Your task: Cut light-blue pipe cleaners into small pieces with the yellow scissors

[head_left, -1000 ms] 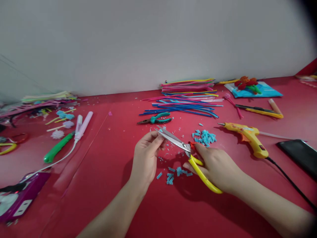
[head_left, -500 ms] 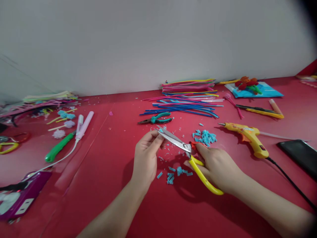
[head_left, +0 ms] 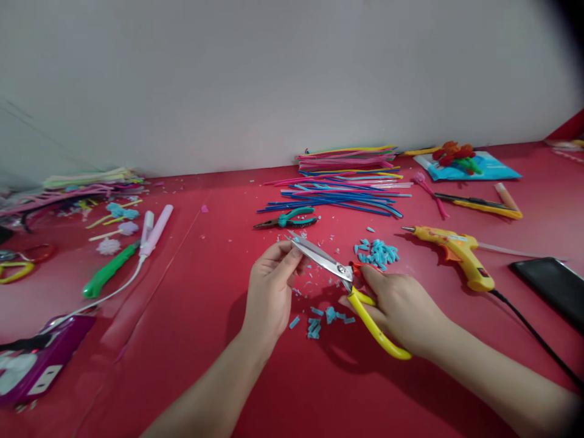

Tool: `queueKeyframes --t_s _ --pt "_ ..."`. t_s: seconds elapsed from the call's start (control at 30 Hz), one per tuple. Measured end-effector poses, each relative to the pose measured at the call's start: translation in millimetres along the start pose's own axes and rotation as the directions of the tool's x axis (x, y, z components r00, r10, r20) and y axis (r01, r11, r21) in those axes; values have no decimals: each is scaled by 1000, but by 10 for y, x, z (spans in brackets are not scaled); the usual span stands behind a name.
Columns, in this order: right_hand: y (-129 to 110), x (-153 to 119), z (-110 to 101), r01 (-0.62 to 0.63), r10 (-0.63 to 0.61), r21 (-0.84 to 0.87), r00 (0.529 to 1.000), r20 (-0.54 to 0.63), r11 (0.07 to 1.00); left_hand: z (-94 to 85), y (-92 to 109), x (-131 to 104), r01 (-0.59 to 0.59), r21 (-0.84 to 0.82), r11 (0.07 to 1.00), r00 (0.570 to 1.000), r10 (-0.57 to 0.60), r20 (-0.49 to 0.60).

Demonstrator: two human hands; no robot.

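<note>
My right hand [head_left: 401, 307] is wrapped round the yellow and red handles of a pair of scissors [head_left: 322, 258], whose blades look nearly closed and point up to the left. At the blade tips, my left hand [head_left: 271, 283] pinches a small light-blue piece [head_left: 295, 239], mostly hidden by the fingers and blade. Right of the blades lies a pile of pointed light-blue pieces [head_left: 381, 253]. Below them are several short, straight-cut light-blue pieces [head_left: 314, 328]. Tiny clippings are scattered on the red table [head_left: 191, 365] around my hands.
Teal-handled pliers [head_left: 287, 219] lie just beyond my hands, with bundles of coloured stems [head_left: 347, 161] behind. On the right are a yellow glue gun [head_left: 456, 249] with its cord and a black phone [head_left: 554, 286]. A pink hair straightener [head_left: 155, 231], green-handled tool [head_left: 109, 272] and purple power strip [head_left: 64, 347] occupy the left.
Almost nothing differs. Both hands and the scissors stay in place, with only a slight shift of the left fingers at the blade tips.
</note>
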State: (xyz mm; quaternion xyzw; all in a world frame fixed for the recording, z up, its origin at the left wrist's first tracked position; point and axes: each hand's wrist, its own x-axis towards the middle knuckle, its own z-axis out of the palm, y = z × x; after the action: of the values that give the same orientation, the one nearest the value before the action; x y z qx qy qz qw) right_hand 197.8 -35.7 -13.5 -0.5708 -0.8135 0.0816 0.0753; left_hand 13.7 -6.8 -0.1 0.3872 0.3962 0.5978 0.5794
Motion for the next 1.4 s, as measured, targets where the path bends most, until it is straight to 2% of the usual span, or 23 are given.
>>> queueKeyframes --t_s 0.23,0.57,0.83,0.93,1.0,1.1,1.2,1.3,1.4 --pt "1 -1 14 -6 6 -3 1000 -12 1000 11 6 -2 10 7 1000 999 -9 -40" --pt "0 -1 -9 -16 16 13 999 -35 1000 3 14 1 10 -8 1000 1000 -10 -21" --pt "39 -3 -22 -25 26 24 999 -43 999 -2 19 10 29 16 999 999 -28 -46" --pt "59 16 -30 -37 40 72 998 -48 997 -9 24 18 35 8 999 998 -35 -42" --pt "44 44 -51 -79 90 188 995 -47 979 -5 24 14 77 10 997 997 -77 -18" --pt "-18 97 -104 -160 183 503 983 2 849 25 12 -15 196 48 979 976 -200 83" --pt "-84 129 -150 -214 221 772 970 97 599 77 -4 -62 273 164 948 927 -305 220" --pt "-107 124 -161 -250 222 890 959 175 381 122 -8 -102 282 302 911 871 -375 318" --pt "-91 102 -155 -249 174 924 963 205 290 142 -9 -125 279 390 877 823 -428 374"
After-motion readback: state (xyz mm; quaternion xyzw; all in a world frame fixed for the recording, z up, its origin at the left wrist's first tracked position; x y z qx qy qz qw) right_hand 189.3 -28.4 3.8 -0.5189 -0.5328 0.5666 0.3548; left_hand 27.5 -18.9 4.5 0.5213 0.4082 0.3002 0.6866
